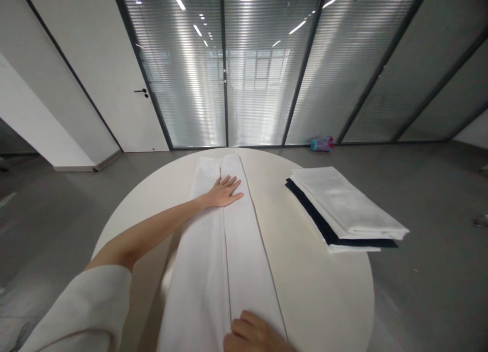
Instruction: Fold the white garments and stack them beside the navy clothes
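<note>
A long white cloth (198, 286) lies lengthwise over the table, its two folded sides meeting along a line down the middle. My left hand (224, 191) rests flat on the far part of this cloth, fingers spread across the middle line. Close to me, at the bottom of the view, my right hand (256, 336) has its fingers curled at the inner edge of the cloth's right side. It appears to grip that edge; the thumb and fingertips are hidden.
The round white table (320, 296) carries a stack of folded cloths (343, 204) on the right, white with a dark blue layer, overhanging the edge. Behind are glass partitions with blinds (255, 98) and a door (114, 77). A blue and purple object (322, 144) lies on the floor.
</note>
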`<state>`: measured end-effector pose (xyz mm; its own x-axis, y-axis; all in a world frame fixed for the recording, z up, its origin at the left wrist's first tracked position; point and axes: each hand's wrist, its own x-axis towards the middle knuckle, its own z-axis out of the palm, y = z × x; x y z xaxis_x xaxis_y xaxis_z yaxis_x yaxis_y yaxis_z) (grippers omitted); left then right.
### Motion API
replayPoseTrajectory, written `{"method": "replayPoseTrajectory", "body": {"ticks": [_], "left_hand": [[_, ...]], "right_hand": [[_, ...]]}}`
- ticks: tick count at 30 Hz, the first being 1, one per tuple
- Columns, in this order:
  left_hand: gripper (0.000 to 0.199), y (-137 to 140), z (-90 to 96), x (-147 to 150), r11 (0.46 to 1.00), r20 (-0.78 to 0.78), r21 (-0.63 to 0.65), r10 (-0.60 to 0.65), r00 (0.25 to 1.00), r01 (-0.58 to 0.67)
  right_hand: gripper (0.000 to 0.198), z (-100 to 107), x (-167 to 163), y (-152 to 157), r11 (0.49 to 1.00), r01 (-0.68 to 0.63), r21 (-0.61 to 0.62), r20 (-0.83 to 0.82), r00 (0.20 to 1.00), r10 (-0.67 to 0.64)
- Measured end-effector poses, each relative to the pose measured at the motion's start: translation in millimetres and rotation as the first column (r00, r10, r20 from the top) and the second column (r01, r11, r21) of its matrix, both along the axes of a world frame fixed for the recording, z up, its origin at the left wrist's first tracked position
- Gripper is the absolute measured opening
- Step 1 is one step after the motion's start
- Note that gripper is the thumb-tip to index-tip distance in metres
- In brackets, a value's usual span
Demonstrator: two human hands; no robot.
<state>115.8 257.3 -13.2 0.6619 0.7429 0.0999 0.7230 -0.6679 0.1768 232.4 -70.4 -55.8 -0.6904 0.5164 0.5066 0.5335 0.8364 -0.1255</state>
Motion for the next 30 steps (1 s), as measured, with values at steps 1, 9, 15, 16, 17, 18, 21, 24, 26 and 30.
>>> {"method": "replayPoseTrajectory", "body": {"ticks": [1, 9, 15, 16, 17, 18, 21, 24, 26, 30], "left_hand": [[0.07, -1, -2.1, 4, 1.0, -0.006, -0.004, 0.001, 1.0, -0.001], [0.044, -51, 32.4, -18, 0.986, 0.139, 0.024, -0.166, 0.976, 0.164], [0.046, -159, 55.3, -86, 0.942, 0.078, 0.075, -0.332, 0.94, 0.327], [0.05, -171, 52.6, -95, 0.955, 0.067, 0.074, -0.292, 0.954, 0.287], [0.055, -181, 48.0, -101, 0.968, 0.056, 0.059, -0.249, 0.967, 0.246], [0.059, -189, 42.0, -106, 0.977, 0.042, 0.039, -0.213, 0.976, 0.211], [0.074, -201, 21.9, -106, 0.988, -0.02, 0.006, -0.157, 0.987, 0.157], [0.082, -203, 11.1, -97, 0.99, -0.058, 0.022, -0.137, 0.989, 0.139], [0.076, -204, 11.6, -96, 0.988, -0.045, 0.03, -0.149, 0.988, 0.15], [0.047, -214, 20.7, -119, 0.974, 0.078, 0.083, -0.219, 0.973, 0.212]], "right_hand": [[0.037, 4, 2, -1, 1.0, -0.007, -0.015, -0.002, 1.0, 0.007], [0.023, 47, 20, -11, 0.96, -0.143, -0.241, -0.124, 0.986, 0.115], [0.029, 83, 43, 22, 0.965, -0.051, -0.256, -0.156, 0.988, 0.011], [0.033, 85, 47, 34, 0.971, 0.001, -0.24, -0.095, 0.995, -0.024], [0.039, 85, 50, 46, 0.972, 0.055, -0.227, -0.023, 0.998, -0.062], [0.048, 84, 53, 58, 0.969, 0.108, -0.221, 0.054, 0.994, -0.098], [0.073, 73, 52, 86, 0.948, 0.209, -0.24, 0.245, 0.958, -0.149], [0.076, 59, 46, 96, 0.937, 0.247, -0.249, 0.33, 0.931, -0.158], [0.07, 55, 46, 94, 0.943, 0.246, -0.225, 0.325, 0.931, -0.165], [0.044, 62, 67, 81, 0.983, 0.142, -0.12, 0.221, 0.969, -0.113]]}}
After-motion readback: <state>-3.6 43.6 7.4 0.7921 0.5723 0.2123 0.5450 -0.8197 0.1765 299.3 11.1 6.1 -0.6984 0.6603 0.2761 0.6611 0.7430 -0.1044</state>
